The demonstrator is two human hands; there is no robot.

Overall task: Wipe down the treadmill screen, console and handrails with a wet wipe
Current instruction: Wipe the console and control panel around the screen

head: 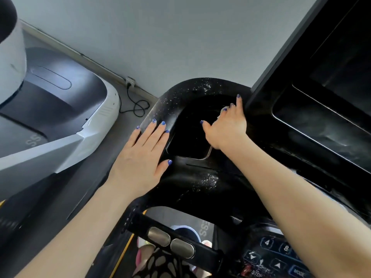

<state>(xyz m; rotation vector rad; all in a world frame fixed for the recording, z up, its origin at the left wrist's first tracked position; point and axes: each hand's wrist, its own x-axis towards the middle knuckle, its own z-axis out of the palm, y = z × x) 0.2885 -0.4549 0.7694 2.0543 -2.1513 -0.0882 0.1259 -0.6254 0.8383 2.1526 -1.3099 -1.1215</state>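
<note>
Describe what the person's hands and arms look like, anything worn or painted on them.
Both forearms are bare, with no sleeves reaching into view and no watch, bracelet or rings that I can see. The left hand and right hand both have short rounded fingernails painted a bright blue-purple; one nail on the left hand looks chipped or glittery at the tip.

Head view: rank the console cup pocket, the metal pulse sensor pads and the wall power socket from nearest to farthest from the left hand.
From the left hand:
1. Console cup pocket, right beside its fingertips.
2. Metal pulse sensor pads, below on the crossbar.
3. Wall power socket, upper left by the floor.
</note>
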